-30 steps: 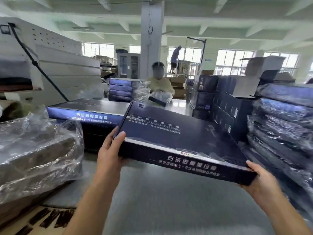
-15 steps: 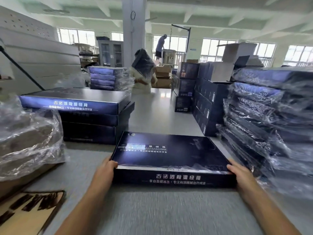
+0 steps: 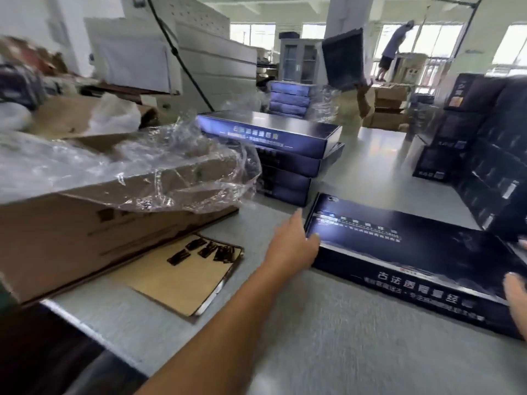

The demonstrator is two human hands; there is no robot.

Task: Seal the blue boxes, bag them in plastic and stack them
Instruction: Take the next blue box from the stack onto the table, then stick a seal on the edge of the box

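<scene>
A flat dark blue box (image 3: pixel 399 252) with white lettering lies closed on the grey table (image 3: pixel 328 337), at the right. My left hand (image 3: pixel 293 243) is at its left end with the fingers straight; only the thumb touches the box's top corner. My right hand (image 3: pixel 514 295) is mostly cut off by the frame edge and grips the box's near right corner. A stack of the same blue boxes (image 3: pixel 271 143), unbagged, stands behind. Crumpled clear plastic (image 3: pixel 185 166) spills out of an open cardboard carton (image 3: pixel 99 238) on the left.
A brown card sheet (image 3: pixel 176 280) with several dark labels lies by the carton, near the table's front edge. Dark cartons (image 3: pixel 484 155) are stacked at the right. A bagged blue stack (image 3: pixel 291 95) stands far back, where another person lifts a box (image 3: pixel 343 64).
The blue box came down from mid-air onto the table. My left hand has let go of its left end and opened. The view has swung left toward the carton.
</scene>
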